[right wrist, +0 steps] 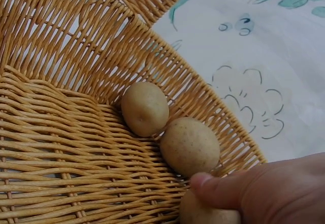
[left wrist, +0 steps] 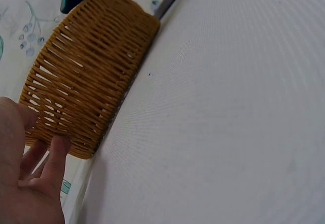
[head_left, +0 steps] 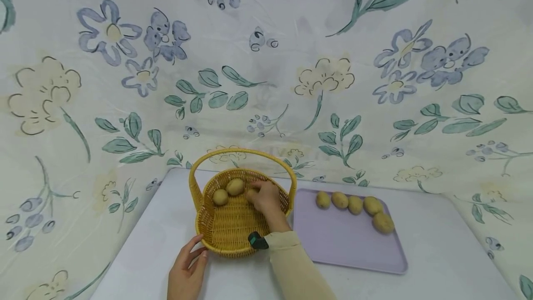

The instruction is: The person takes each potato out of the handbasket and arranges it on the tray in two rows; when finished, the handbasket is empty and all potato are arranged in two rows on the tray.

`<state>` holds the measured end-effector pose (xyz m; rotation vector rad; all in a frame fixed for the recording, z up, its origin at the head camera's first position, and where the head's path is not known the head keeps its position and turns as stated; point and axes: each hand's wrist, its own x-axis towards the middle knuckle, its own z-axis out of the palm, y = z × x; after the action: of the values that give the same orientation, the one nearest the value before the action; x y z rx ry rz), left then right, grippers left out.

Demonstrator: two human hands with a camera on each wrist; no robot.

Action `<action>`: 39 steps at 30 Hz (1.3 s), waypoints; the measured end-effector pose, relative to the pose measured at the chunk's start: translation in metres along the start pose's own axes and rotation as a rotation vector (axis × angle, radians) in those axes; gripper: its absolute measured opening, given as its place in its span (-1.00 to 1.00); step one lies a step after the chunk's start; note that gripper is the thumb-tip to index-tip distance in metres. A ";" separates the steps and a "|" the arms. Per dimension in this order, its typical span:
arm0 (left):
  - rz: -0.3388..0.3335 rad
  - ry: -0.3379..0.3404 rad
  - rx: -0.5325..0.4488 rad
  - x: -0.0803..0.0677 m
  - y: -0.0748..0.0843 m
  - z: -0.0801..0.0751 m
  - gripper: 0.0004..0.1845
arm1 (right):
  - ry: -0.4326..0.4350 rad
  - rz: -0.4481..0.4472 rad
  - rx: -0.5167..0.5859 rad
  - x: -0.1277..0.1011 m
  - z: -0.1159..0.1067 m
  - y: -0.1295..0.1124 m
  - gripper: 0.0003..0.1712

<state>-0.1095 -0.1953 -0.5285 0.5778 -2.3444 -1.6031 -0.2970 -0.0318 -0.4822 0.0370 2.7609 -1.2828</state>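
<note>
My right hand (head_left: pixel 266 197) reaches inside a yellow wicker basket (head_left: pixel 233 250) with a tall arched handle. It holds a potato (right wrist: pixel 205 211) against the basket's far side, the thumb lying on top. Beside that one, a second potato (right wrist: pixel 190 146) and a third (right wrist: pixel 145 108) rest along the woven wall. At the basket's near left corner is my left hand (head_left: pixel 188 270), its fingertips touching the rim and outer wall. In the left wrist view, those fingers (left wrist: pixel 57 158) lie lightly bent against the wicker side (left wrist: pixel 91 56).
A pale purple tray (head_left: pixel 350 244) stands right of the basket, with several potatoes (head_left: pixel 355 204) along its far and right edges. Both stand on a white table (head_left: pixel 441 240). Behind rises a flower-patterned cloth (head_left: pixel 283 105). A dark strap piece (head_left: pixel 258 240) sits at my right wrist.
</note>
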 end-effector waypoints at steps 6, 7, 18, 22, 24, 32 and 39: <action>0.001 0.009 -0.007 -0.001 0.001 0.001 -0.47 | -0.004 -0.024 -0.071 0.002 0.003 0.004 -0.53; 0.003 0.010 -0.010 -0.001 0.001 0.001 -0.47 | 0.000 -0.026 -0.077 0.002 0.003 0.004 -0.53; 0.004 0.002 -0.016 0.001 -0.001 0.001 -0.46 | 0.000 -0.029 -0.104 0.001 0.004 0.002 -0.54; 0.024 0.005 -0.015 0.001 -0.002 0.001 -0.47 | -0.013 -0.038 -0.095 -0.001 0.003 0.003 -0.56; 0.034 0.006 -0.014 0.001 -0.003 0.001 -0.47 | -0.018 -0.050 -0.088 -0.002 0.002 0.003 -0.58; 0.041 0.008 -0.021 0.002 -0.005 0.002 -0.47 | -0.030 -0.074 -0.056 -0.006 0.000 0.000 -0.58; 0.034 0.011 -0.028 0.001 -0.004 0.002 -0.47 | -0.040 -0.100 -0.042 -0.008 -0.002 -0.001 -0.58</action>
<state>-0.1104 -0.1954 -0.5328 0.5362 -2.3080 -1.6108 -0.2888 -0.0312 -0.4793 -0.1297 2.7868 -1.2330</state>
